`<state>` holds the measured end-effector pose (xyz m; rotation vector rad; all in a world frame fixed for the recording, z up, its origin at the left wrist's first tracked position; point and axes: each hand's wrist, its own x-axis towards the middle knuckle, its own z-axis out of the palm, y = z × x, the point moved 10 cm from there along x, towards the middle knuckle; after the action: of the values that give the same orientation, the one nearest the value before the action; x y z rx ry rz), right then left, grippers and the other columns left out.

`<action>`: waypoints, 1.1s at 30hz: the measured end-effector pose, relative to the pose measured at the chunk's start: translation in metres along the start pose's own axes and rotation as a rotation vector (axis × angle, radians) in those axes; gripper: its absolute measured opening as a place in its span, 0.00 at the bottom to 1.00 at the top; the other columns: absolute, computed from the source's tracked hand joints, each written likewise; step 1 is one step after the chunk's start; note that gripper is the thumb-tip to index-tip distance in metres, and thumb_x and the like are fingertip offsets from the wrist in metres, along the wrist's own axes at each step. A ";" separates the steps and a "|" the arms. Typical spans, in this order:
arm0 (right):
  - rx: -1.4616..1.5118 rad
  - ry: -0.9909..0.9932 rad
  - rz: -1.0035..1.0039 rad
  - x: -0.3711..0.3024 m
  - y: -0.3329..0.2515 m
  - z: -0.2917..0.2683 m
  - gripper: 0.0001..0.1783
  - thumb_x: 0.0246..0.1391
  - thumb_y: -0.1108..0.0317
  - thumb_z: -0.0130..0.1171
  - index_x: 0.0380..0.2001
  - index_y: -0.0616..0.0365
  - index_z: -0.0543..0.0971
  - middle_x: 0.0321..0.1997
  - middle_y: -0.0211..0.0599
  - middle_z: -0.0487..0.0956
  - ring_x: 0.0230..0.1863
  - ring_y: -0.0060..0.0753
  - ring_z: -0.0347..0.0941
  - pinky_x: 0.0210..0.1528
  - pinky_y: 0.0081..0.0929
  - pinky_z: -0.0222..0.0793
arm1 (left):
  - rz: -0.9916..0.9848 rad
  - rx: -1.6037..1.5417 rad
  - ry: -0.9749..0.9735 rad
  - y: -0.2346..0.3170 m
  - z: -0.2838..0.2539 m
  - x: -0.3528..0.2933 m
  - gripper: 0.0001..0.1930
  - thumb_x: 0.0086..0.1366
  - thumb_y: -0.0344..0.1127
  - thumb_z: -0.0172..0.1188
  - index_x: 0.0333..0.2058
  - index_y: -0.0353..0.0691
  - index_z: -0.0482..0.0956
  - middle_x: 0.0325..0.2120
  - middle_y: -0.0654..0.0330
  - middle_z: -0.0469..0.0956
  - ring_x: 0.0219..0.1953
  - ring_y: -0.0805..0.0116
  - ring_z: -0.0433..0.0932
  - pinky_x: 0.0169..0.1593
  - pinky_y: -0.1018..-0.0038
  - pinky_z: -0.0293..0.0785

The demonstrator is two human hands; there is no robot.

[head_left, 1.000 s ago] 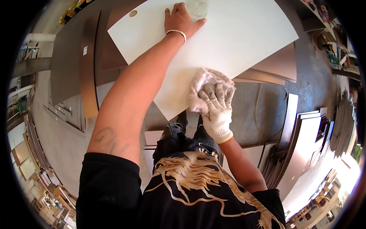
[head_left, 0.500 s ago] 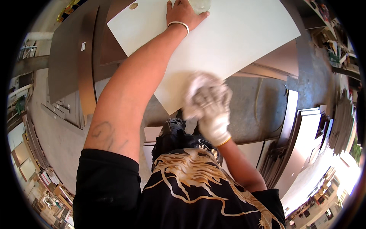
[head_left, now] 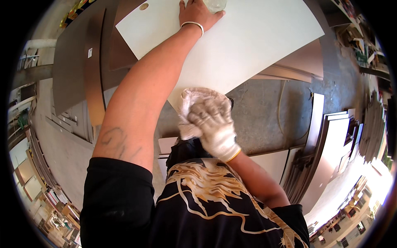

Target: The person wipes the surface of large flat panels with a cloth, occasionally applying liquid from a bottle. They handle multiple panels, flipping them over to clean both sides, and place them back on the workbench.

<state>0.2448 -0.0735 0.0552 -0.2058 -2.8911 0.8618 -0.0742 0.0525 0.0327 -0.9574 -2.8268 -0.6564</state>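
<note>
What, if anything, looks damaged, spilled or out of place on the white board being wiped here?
Nothing stands out. The white board looks clean and unbroken, with no spill on it. The gloved right hand presses a pale cloth at its near corner, and the bare left hand lies flat on its far side.

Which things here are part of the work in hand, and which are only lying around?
In use:
left hand, flat on the white panel
right hand, gloved, pressing a white cloth at the panel's near corner

Lying about:
brown boards at left
stacked panels leaning at right
</note>
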 end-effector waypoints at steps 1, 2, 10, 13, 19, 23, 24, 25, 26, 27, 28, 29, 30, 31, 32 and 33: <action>-0.078 0.045 0.022 0.008 0.019 -0.013 0.23 0.55 0.72 0.60 0.56 0.51 0.83 0.70 0.37 0.76 0.77 0.44 0.62 0.82 0.61 0.34 | 0.007 0.006 0.030 -0.002 -0.003 0.000 0.47 0.58 0.59 0.71 0.64 0.28 0.64 0.61 0.43 0.73 0.65 0.50 0.71 0.75 0.54 0.54; -0.157 0.082 0.046 0.013 0.040 -0.024 0.23 0.56 0.72 0.60 0.56 0.51 0.83 0.71 0.37 0.75 0.77 0.44 0.62 0.82 0.61 0.33 | 0.010 0.008 0.055 -0.006 -0.002 -0.002 0.48 0.58 0.59 0.71 0.64 0.28 0.63 0.61 0.43 0.73 0.66 0.50 0.71 0.75 0.53 0.55; -0.061 0.022 -0.109 0.002 0.001 0.013 0.22 0.52 0.71 0.62 0.52 0.45 0.85 0.66 0.30 0.79 0.78 0.42 0.61 0.80 0.68 0.33 | 0.015 0.014 0.012 0.002 0.001 0.005 0.48 0.58 0.61 0.70 0.63 0.28 0.64 0.61 0.44 0.73 0.65 0.51 0.71 0.75 0.53 0.55; -0.124 0.101 0.070 0.013 0.039 -0.023 0.28 0.50 0.74 0.60 0.56 0.47 0.82 0.66 0.35 0.79 0.77 0.46 0.62 0.80 0.67 0.32 | -0.004 0.007 0.060 -0.011 0.003 -0.002 0.47 0.58 0.61 0.70 0.63 0.28 0.65 0.60 0.44 0.74 0.65 0.51 0.72 0.75 0.53 0.54; 0.092 -0.024 -0.211 -0.005 -0.026 0.024 0.23 0.55 0.63 0.60 0.55 0.45 0.84 0.67 0.31 0.78 0.74 0.35 0.67 0.79 0.53 0.49 | -0.004 -0.044 0.019 0.006 0.004 0.005 0.47 0.57 0.60 0.71 0.63 0.29 0.65 0.59 0.44 0.74 0.64 0.50 0.73 0.75 0.52 0.54; 0.019 0.018 -0.086 0.012 0.021 -0.012 0.19 0.56 0.64 0.63 0.51 0.45 0.85 0.63 0.32 0.81 0.72 0.37 0.70 0.79 0.56 0.50 | -0.003 0.008 0.119 -0.009 0.002 -0.002 0.47 0.57 0.59 0.72 0.63 0.29 0.65 0.59 0.43 0.74 0.64 0.50 0.73 0.75 0.52 0.54; -0.092 0.069 -0.035 0.015 0.037 -0.025 0.19 0.56 0.64 0.63 0.52 0.45 0.85 0.63 0.33 0.81 0.72 0.39 0.70 0.78 0.58 0.49 | 0.007 0.028 0.169 -0.007 -0.003 -0.004 0.47 0.57 0.59 0.72 0.63 0.29 0.65 0.60 0.43 0.74 0.64 0.50 0.73 0.75 0.52 0.54; -0.096 0.112 -0.029 0.015 0.045 -0.031 0.19 0.55 0.65 0.63 0.52 0.47 0.85 0.63 0.34 0.81 0.72 0.42 0.69 0.78 0.59 0.49 | -0.022 0.007 0.126 -0.011 0.001 -0.003 0.47 0.57 0.59 0.72 0.63 0.29 0.65 0.60 0.42 0.74 0.65 0.49 0.72 0.75 0.52 0.54; -0.104 0.160 -0.002 0.011 0.054 -0.035 0.20 0.54 0.67 0.63 0.52 0.48 0.85 0.64 0.35 0.80 0.73 0.44 0.68 0.78 0.61 0.49 | -0.036 -0.024 0.071 -0.002 0.003 -0.002 0.47 0.57 0.59 0.71 0.63 0.29 0.64 0.60 0.42 0.74 0.65 0.49 0.72 0.75 0.52 0.54; -0.045 0.221 0.025 0.013 0.047 -0.030 0.20 0.54 0.69 0.63 0.52 0.51 0.84 0.62 0.35 0.80 0.73 0.45 0.67 0.78 0.61 0.47 | -0.057 -0.040 0.024 -0.001 0.004 -0.001 0.48 0.57 0.59 0.71 0.64 0.28 0.64 0.61 0.41 0.73 0.65 0.48 0.72 0.75 0.52 0.54; 0.010 0.154 0.020 0.007 0.038 -0.014 0.20 0.54 0.69 0.62 0.52 0.50 0.84 0.62 0.36 0.80 0.73 0.46 0.67 0.79 0.60 0.45 | -0.054 -0.034 0.052 0.000 0.001 -0.001 0.48 0.57 0.59 0.71 0.63 0.28 0.64 0.61 0.41 0.73 0.65 0.48 0.72 0.75 0.51 0.54; 0.026 0.082 -0.115 0.003 0.008 -0.001 0.20 0.54 0.69 0.62 0.52 0.48 0.84 0.63 0.36 0.79 0.73 0.46 0.67 0.79 0.59 0.46 | -0.052 -0.021 0.084 -0.005 -0.001 -0.001 0.47 0.57 0.59 0.71 0.63 0.28 0.64 0.61 0.41 0.73 0.65 0.48 0.72 0.75 0.51 0.54; 0.178 -0.101 -0.164 -0.002 -0.017 0.017 0.23 0.55 0.69 0.61 0.55 0.48 0.83 0.65 0.37 0.77 0.74 0.46 0.65 0.79 0.60 0.45 | -0.042 -0.017 0.108 -0.005 0.000 -0.003 0.47 0.57 0.59 0.71 0.63 0.28 0.64 0.61 0.41 0.73 0.65 0.47 0.72 0.75 0.51 0.55; 0.280 -0.154 -0.160 -0.019 -0.028 0.047 0.24 0.58 0.67 0.59 0.59 0.48 0.82 0.66 0.39 0.77 0.74 0.46 0.64 0.79 0.60 0.45 | -0.036 0.003 0.105 -0.001 0.004 -0.003 0.47 0.57 0.59 0.72 0.62 0.29 0.64 0.60 0.42 0.74 0.64 0.47 0.72 0.74 0.51 0.55; 0.319 -0.240 -0.158 -0.042 -0.035 0.075 0.25 0.62 0.64 0.56 0.62 0.47 0.80 0.68 0.40 0.75 0.75 0.45 0.62 0.79 0.58 0.45 | -0.035 0.024 0.110 -0.003 0.006 -0.002 0.46 0.57 0.59 0.72 0.62 0.29 0.65 0.59 0.42 0.74 0.63 0.47 0.73 0.74 0.50 0.56; 0.356 -0.277 -0.144 -0.047 -0.026 0.080 0.24 0.63 0.63 0.56 0.62 0.47 0.80 0.68 0.40 0.75 0.76 0.45 0.62 0.80 0.57 0.45 | -0.044 0.046 0.114 -0.004 0.003 -0.002 0.45 0.57 0.59 0.72 0.61 0.29 0.66 0.58 0.42 0.75 0.63 0.47 0.73 0.73 0.50 0.57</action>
<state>0.2768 -0.1457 0.0001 0.1655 -2.8750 1.4521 -0.0751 0.0497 0.0281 -0.8255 -2.7568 -0.6260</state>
